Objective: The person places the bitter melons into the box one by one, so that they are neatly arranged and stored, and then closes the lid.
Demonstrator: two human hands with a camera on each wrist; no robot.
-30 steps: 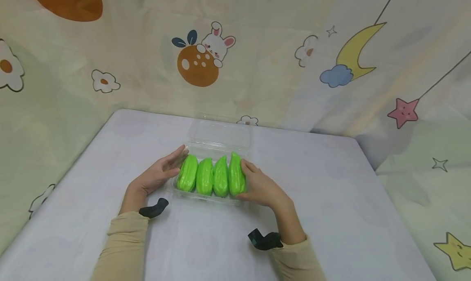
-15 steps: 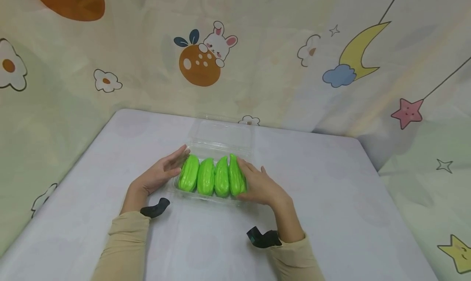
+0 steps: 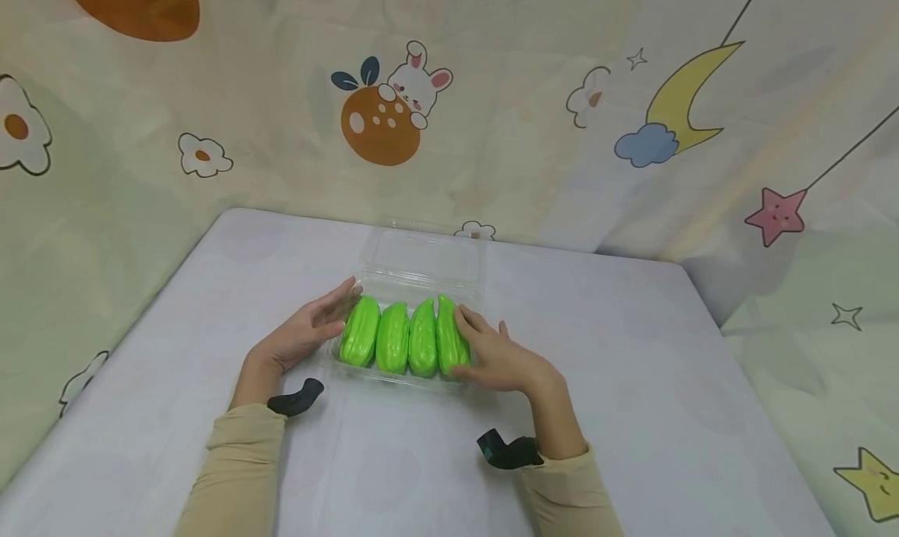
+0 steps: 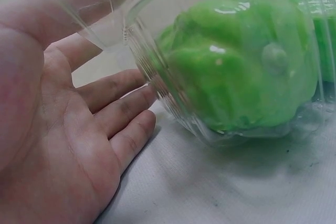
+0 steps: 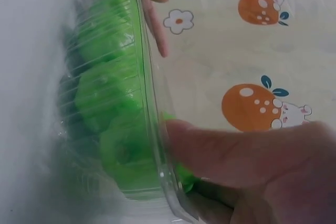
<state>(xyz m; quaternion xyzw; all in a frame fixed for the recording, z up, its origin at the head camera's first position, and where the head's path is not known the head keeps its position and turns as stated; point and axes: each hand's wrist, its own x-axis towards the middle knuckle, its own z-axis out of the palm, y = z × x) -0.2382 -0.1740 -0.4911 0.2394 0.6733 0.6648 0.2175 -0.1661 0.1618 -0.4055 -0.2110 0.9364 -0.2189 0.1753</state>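
Several bright green, ridged, elongated pieces that look like toy vegetables lie side by side in a clear plastic clamshell box. The box's lid is folded back. My left hand rests at the box's left end, fingers extended; in the left wrist view its fingertips meet the ribbed wall. At the right end, my right hand has thumb and fingers spread about the rightmost green piece. In the right wrist view the thumb lies over the box rim; the other fingers are partly hidden.
The box stands mid-way on a white-covered table. Behind the table hangs a curtain printed with cartoon figures. A black wrist mount sits on the left wrist and another black mount on the right.
My right hand has shifted slightly to the right, its fingers easing away from the rightmost green piece. That piece sits a little lower than a second ago. The left hand stays in place.
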